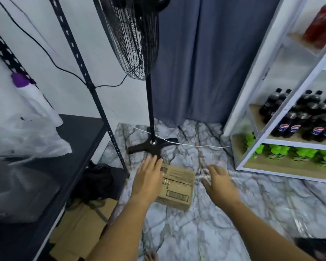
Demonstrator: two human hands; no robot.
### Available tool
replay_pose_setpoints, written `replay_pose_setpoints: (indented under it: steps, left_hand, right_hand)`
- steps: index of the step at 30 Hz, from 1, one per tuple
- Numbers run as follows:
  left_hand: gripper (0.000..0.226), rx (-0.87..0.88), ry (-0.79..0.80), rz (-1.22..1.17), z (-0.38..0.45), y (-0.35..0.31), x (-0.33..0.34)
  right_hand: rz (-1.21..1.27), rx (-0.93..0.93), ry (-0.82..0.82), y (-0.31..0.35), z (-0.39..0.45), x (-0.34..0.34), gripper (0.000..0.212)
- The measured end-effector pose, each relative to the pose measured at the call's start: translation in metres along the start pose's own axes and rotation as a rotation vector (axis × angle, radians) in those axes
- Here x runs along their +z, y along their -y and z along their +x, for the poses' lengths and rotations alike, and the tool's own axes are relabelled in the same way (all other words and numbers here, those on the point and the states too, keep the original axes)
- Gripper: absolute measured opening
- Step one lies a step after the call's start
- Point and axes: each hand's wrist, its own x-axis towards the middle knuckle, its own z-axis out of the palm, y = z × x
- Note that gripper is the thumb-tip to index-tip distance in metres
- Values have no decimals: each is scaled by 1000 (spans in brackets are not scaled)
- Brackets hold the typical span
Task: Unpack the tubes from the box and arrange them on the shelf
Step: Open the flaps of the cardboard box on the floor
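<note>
Two bare hands reach down over a grey-veined marble-patterned floor (205,232) toward a small cardboard box (179,187) that lies closed on it, barcode face up. At left stands a black metal rack (94,95) whose dark shelf carries a clear plastic bag (26,136) and a white bottle with a purple cap (30,91); flattened cardboard (79,228) lies on the floor beneath it. A black pedestal fan (137,38) rises from a cross-shaped base just beyond the box, with a white cord (192,145) running across the floor past that base. A grey-blue curtain (205,59) hangs behind. At right, a white-framed shelf unit (262,76) with wooden boards holds dark cola bottles (305,119) on one level, green-capped bottles (294,153) on the lowest, and a red package (322,27) higher up.

The left hand (149,179) is spread palm down, fingers straight, over the box's left edge; whether it touches the cardboard cannot be told. The right hand (218,182) is blurred, fingers loosely extended and empty, hovering just right of the box above the floor. Both forearms extend from the lower edge of the view.
</note>
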Motion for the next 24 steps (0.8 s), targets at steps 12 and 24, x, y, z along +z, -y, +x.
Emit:
replay_pose_setpoints:
  steps: [12,24]
  left_hand:
    - [62,-89,125,-198,186,108,278]
    - [64,-245,244,-183,249,191,524]
  right_hand:
    - [113,242,128,-67,178,253,61]
    - [195,348,226,-160,251,476,65]
